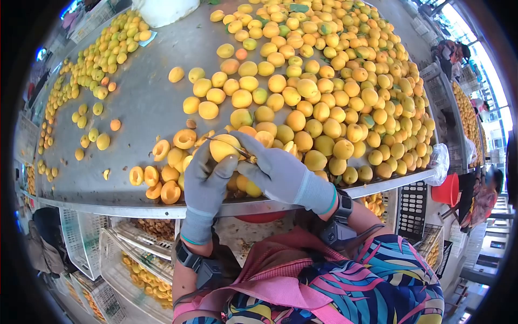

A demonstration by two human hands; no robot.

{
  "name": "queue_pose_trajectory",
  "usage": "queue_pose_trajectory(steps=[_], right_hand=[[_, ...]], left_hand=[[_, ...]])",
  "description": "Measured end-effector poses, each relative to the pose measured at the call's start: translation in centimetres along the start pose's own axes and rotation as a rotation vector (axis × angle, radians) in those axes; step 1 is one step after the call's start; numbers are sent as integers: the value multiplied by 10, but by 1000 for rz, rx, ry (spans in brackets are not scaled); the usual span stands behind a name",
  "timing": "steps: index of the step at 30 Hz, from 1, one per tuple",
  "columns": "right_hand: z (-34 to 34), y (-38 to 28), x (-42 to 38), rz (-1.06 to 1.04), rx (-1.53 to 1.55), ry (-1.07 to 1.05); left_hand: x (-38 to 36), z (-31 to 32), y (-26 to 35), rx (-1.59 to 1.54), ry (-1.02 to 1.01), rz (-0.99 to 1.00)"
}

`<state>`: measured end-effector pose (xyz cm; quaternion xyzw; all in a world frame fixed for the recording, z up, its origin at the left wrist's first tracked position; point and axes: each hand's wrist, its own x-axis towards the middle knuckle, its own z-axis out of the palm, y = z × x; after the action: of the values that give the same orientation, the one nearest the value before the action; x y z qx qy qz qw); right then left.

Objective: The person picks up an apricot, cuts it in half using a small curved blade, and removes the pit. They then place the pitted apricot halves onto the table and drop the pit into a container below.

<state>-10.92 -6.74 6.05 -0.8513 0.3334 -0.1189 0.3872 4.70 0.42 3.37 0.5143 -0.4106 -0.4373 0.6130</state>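
head view, two gloved hands, one apricot [224, 147]

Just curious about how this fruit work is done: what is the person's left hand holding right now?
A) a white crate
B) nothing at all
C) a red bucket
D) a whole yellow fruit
D: the gloved left hand wraps around a whole yellow fruit, while the right hand puts a small knife to it above the table.

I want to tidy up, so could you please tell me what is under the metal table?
Under the metal table, white plastic crates holding yellow fruit pieces show at the front edge. Anything farther back is covered by the tabletop.
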Motion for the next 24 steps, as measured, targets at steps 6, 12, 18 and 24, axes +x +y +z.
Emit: queue_pose_trajectory(steps=[6,12,18,24], right_hand=[[0,-7,-7,1,132,84],[-9,-2,-2,38,33,-71],[9,4,0,-56,109,97],[0,-4,-6,-56,-27,69]], left_hand=[[-2,5,-8,-538,73,-250],[2,3,4,47,-25,33],[-2,9,-10,-638,56,-275],[-3,9,13,131,58,49]])
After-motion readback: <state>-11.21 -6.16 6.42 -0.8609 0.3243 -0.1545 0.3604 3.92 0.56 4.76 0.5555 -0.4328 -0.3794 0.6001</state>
